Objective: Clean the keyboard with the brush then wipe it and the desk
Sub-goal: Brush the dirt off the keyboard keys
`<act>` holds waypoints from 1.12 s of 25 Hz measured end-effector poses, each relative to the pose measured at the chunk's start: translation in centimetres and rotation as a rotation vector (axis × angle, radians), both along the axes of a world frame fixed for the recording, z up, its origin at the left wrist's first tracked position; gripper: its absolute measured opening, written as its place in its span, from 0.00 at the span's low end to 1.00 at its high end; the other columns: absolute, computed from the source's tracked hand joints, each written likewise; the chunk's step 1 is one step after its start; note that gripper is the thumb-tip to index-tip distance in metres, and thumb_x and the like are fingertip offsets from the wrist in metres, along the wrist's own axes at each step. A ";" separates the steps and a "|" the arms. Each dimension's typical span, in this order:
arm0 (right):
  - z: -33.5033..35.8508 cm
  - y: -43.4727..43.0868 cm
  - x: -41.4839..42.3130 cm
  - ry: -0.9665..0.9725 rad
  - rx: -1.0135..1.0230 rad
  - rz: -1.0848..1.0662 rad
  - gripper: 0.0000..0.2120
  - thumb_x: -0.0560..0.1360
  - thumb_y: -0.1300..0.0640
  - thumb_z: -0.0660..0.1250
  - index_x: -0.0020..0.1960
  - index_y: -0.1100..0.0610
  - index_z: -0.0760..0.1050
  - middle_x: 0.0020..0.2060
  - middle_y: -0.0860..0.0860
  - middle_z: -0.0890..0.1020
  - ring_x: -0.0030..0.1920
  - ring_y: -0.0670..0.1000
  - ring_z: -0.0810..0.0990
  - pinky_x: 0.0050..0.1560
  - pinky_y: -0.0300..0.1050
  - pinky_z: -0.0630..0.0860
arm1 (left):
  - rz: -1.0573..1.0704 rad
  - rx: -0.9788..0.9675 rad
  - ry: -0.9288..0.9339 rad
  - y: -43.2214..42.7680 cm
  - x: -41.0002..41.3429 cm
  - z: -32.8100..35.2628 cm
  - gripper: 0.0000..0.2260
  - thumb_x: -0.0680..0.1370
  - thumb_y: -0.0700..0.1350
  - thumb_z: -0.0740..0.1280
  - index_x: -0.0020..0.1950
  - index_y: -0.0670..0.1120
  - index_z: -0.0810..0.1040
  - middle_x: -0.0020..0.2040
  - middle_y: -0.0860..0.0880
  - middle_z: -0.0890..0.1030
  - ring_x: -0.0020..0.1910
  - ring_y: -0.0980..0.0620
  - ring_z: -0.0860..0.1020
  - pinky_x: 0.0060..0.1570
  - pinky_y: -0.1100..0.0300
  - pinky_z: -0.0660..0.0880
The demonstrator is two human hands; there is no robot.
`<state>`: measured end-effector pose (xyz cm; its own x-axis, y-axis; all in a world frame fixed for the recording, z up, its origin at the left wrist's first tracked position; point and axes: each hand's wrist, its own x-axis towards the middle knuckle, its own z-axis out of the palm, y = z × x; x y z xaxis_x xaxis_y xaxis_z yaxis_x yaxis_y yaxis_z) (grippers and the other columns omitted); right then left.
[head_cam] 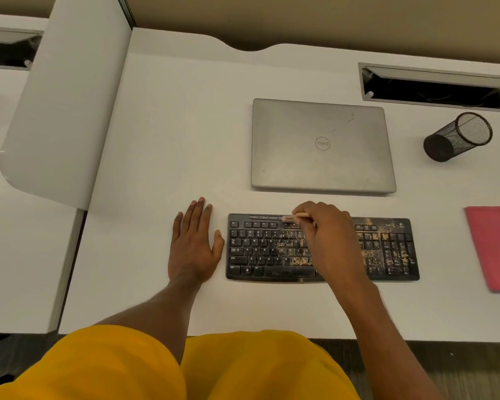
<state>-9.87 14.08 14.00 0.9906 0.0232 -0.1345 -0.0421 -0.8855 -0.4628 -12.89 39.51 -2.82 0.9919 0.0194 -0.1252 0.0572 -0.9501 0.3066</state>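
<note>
A black keyboard point(260, 249) lies on the white desk point(171, 134), speckled with tan crumbs over its middle and right half. My right hand point(329, 235) hovers over the keyboard's middle and grips a thin light-coloured brush point(296, 217), whose tip points left at the top key row. My left hand point(192, 243) rests flat on the desk just left of the keyboard, fingers straight, holding nothing. A pink cloth point(494, 246) lies at the right edge of the desk.
A closed grey laptop point(321, 145) sits behind the keyboard. A black mesh pen cup point(456, 137) lies tipped over at the back right, near an open cable slot point(436, 88). A white divider panel point(64, 105) stands at the left.
</note>
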 end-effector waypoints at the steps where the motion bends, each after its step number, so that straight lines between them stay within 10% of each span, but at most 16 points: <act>1: 0.0 0.5 0.1 0.021 0.008 0.035 0.06 0.80 0.52 0.65 0.53 0.49 0.81 0.42 0.45 0.81 0.45 0.48 0.75 0.56 0.50 0.69 | 0.000 -0.004 -0.003 0.0 0.0 0.0 0.31 0.85 0.59 0.51 0.86 0.48 0.54 0.87 0.49 0.51 0.86 0.52 0.45 0.84 0.47 0.46; 12: 1.0 0.4 0.6 0.118 -0.474 0.043 0.15 0.77 0.64 0.64 0.56 0.46 0.77 0.46 0.45 0.79 0.51 0.51 0.73 0.53 0.51 0.59 | -0.003 0.005 -0.003 0.1 0.0 0.0 0.31 0.84 0.59 0.50 0.86 0.48 0.54 0.87 0.49 0.51 0.86 0.51 0.46 0.84 0.47 0.46; 18: 0.3 2.7 0.9 0.106 -0.248 0.102 0.09 0.83 0.51 0.60 0.55 0.43 0.78 0.47 0.43 0.80 0.52 0.49 0.73 0.51 0.49 0.54 | 0.000 -0.003 -0.005 0.0 0.0 0.1 0.31 0.84 0.59 0.51 0.86 0.49 0.54 0.87 0.49 0.50 0.86 0.52 0.45 0.84 0.48 0.45; 24: 0.4 0.5 0.9 0.074 -0.411 -0.009 0.11 0.79 0.59 0.66 0.52 0.43 0.75 0.42 0.44 0.79 0.48 0.50 0.75 0.51 0.50 0.58 | -0.001 -0.005 -0.004 0.0 0.0 0.0 0.31 0.85 0.58 0.51 0.86 0.49 0.54 0.87 0.49 0.51 0.86 0.52 0.46 0.84 0.47 0.47; 28: 0.4 1.7 1.2 -0.007 -0.030 -0.090 0.07 0.83 0.52 0.59 0.52 0.46 0.76 0.37 0.45 0.79 0.41 0.49 0.76 0.56 0.48 0.59 | 0.002 -0.006 -0.001 0.0 0.1 0.0 0.31 0.85 0.58 0.51 0.86 0.49 0.54 0.87 0.50 0.50 0.86 0.52 0.45 0.84 0.47 0.46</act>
